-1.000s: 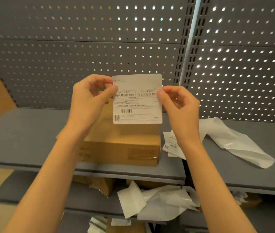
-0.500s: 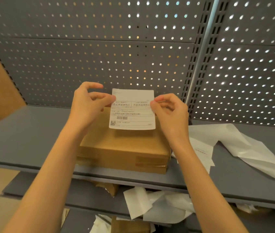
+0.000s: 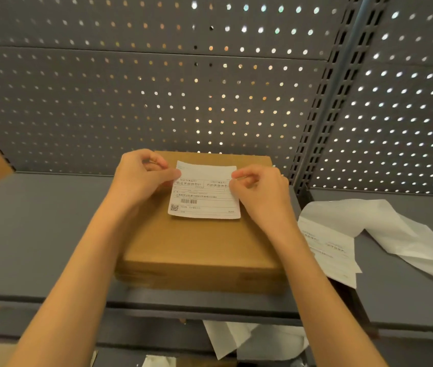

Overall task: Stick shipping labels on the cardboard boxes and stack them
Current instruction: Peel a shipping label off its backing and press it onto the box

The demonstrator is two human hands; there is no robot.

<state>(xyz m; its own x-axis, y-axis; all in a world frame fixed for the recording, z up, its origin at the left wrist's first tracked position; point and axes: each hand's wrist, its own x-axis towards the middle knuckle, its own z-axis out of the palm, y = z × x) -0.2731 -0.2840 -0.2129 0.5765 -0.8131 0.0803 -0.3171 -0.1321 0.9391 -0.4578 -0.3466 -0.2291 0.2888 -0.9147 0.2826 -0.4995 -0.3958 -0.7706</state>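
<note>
A flat brown cardboard box (image 3: 197, 242) lies on the grey shelf (image 3: 38, 234) in front of me. A white shipping label (image 3: 204, 197) with a barcode and a QR code is over the far half of the box top, its lower edge down on the cardboard. My left hand (image 3: 141, 178) pinches the label's upper left edge. My right hand (image 3: 260, 192) pinches its upper right edge. Whether the label's top is stuck down cannot be told.
More printed labels (image 3: 329, 250) and a strip of white backing paper (image 3: 401, 234) lie on the shelf to the right. A perforated grey back panel (image 3: 183, 88) stands just behind the box. Crumpled backing papers (image 3: 250, 340) lie on the lower shelf.
Both hands have lowered the label from mid-air down onto the box top. The view has tilted down toward the box.
</note>
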